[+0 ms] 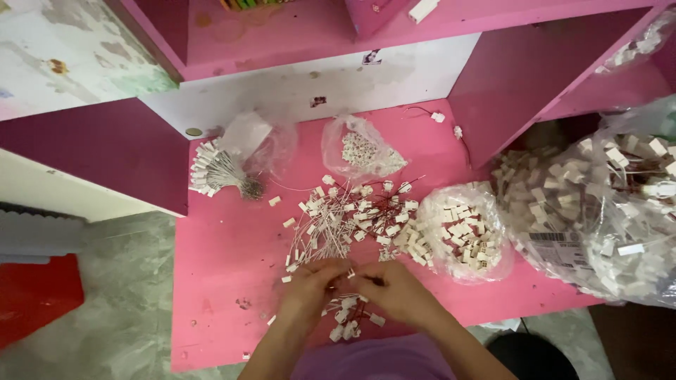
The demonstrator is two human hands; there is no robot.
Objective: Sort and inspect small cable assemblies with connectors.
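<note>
1. A person seated at a pink desk [232,281] works both hands close together over a scatter of small white plastic connectors on thin wires. The left hand [310,281] and right hand [394,287] meet at the fingertips, each pinching at one small white connector [350,273] between them.

2. A short bunch of finished-looking wired connectors [348,320] lies on the desk just below the hands, touching the wrists' shadow.

3. Just above the hands spreads a loose pile of wired connectors [348,214], red and pale leads tangled.

4. To the right, an open clear bag of white housings [461,236] sits near the pile; a larger bulging sack of the same parts [605,211] fills the desk's right edge.

5. At upper left lies a tied bundle of wires [218,176] with white ends fanned out; a small clear bag [362,151] rests behind the pile.

6. The parts look very light and rigid, the leads thin, springy and easily snagged; the plastic body seems the safest place to pinch, rather than pulling on the wire.
</note>
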